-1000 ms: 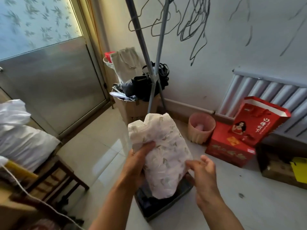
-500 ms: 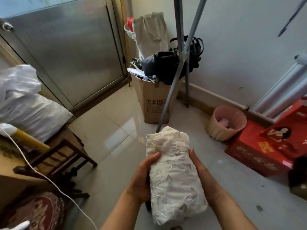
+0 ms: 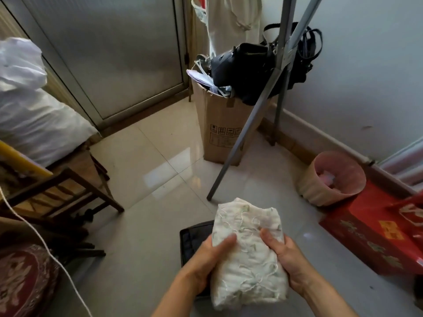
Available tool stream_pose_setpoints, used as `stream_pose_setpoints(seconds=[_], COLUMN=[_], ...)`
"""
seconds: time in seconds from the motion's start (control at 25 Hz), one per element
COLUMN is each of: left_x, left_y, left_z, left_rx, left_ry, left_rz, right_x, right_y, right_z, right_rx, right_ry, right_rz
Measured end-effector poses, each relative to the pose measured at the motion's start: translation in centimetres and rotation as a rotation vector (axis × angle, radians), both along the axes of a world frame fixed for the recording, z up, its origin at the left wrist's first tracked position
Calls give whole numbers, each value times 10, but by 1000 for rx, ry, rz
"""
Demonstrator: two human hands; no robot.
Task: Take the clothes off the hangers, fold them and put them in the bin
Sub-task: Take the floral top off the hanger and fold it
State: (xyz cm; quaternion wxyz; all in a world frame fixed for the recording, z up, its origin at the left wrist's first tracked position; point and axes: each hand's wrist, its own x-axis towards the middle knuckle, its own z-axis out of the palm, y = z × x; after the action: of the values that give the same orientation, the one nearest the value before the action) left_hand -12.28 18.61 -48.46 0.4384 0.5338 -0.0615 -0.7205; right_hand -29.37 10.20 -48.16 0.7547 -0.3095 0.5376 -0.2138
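Observation:
A folded white garment (image 3: 248,255) with pale green embroidery is held between both hands, low in the middle of the view. My left hand (image 3: 207,259) grips its left side, thumb on top. My right hand (image 3: 287,257) grips its right side, thumb pressed into the cloth. Under the bundle a dark bin (image 3: 194,239) stands on the floor, mostly hidden by the garment and my hands. The grey legs of the clothes rack (image 3: 242,133) rise behind; the hangers are out of view.
A tall cardboard box (image 3: 222,131) with a black bag (image 3: 247,67) on top stands by the rack legs. To the right are a pink wastebasket (image 3: 332,179) and a red gift box (image 3: 375,236). On the left stands a wooden chair (image 3: 61,191) with white bundles (image 3: 29,110).
The view has tilted down, so the hangers left the frame. My right hand closed onto the garment's right side. The bundle came lower, over the dark bin.

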Motion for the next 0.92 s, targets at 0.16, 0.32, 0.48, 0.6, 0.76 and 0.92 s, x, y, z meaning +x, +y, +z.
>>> stream_pose_setpoints(seconds=[0.16, 0.32, 0.48, 0.6, 0.76, 0.92], left_x=[-19, -29, -41, -45, -30, 15], left_y=[-1, -5, -6, -8, -3, 4], left_z=[-79, -158, -224, -262, -298, -335], left_rx=[64, 152, 186, 167, 260, 274], left_ry=[-96, -153, -145, -135, -298, -549], left_rz=[122, 178, 121, 38, 135, 295], right_x=[-15, -33, -48, -53, -23, 41], right_y=[0, 1, -8, -9, -8, -12], right_z=[-73, -145, -217, -259, -293, -335], right_rx=[104, 206, 155, 149, 63, -71], right_ry=[-21, -111, 149, 219, 292, 305], right_rz=[25, 102, 157, 176, 150, 199])
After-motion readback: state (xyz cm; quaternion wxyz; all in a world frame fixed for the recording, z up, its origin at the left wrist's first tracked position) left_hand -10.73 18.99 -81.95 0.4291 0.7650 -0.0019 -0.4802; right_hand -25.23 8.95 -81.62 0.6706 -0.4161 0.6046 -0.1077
